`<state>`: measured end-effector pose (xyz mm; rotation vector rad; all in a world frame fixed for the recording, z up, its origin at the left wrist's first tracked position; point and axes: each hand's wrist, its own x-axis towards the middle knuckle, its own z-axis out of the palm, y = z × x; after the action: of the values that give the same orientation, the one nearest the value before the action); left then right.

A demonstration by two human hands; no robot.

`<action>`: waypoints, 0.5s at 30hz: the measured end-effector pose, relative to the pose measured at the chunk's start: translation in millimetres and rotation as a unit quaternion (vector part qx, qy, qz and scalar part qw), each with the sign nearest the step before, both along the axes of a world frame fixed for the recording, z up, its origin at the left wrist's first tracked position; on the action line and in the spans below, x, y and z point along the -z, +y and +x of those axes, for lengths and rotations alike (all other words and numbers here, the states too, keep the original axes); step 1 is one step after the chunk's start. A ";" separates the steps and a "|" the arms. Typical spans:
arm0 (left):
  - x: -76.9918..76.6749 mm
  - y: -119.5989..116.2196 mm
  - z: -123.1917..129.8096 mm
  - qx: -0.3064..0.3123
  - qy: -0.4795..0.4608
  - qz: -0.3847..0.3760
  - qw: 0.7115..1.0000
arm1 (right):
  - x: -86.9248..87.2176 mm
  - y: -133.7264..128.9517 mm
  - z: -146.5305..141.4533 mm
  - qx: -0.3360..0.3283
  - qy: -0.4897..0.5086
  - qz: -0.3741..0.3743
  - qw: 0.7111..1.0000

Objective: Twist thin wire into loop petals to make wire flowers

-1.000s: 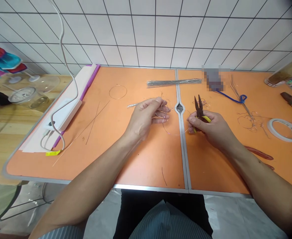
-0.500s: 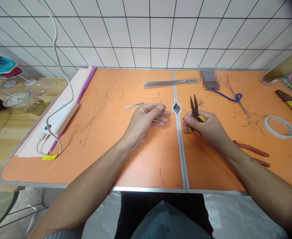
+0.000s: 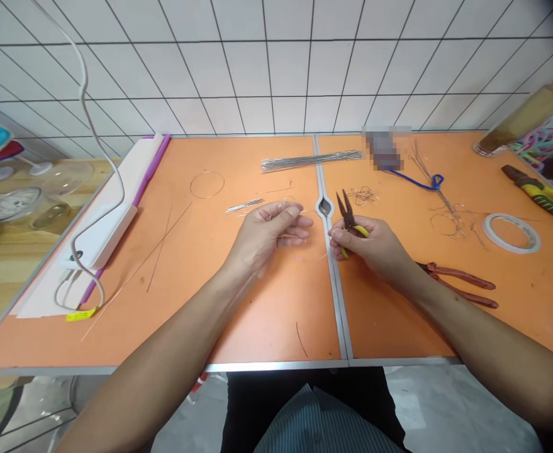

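Two hands over an orange table: my left hand pinches a thin wire (fine as thread), at 9 o'clock from the pliers, tips slightly apart, clenched in my right hand.

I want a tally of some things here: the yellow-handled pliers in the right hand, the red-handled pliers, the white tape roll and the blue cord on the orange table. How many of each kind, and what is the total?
Yellow-handled pliers in the right hand: 1
Red-handled pliers: 1
White tape roll: 1
Blue cord: 1
Total: 4
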<state>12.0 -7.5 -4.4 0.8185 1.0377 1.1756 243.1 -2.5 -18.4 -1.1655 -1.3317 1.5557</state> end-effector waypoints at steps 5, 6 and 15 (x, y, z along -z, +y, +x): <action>3.8 0.2 1.0 -0.004 0.004 -0.019 1.000 | 3.8 -2.0 -4.0 -0.019 0.008 -0.011 1.000; 4.5 0.3 1.0 -0.005 0.006 -0.020 1.000 | 4.6 -2.0 -3.9 -0.022 0.009 -0.012 1.000; 5.4 0.4 1.4 -0.017 0.016 -0.033 0.999 | 0.9 -1.4 1.6 -0.020 0.002 -0.005 1.000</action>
<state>13.4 -7.0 -9.9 0.7733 1.1152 1.1547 244.7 -3.9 -19.4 -1.1487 -1.3533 1.5932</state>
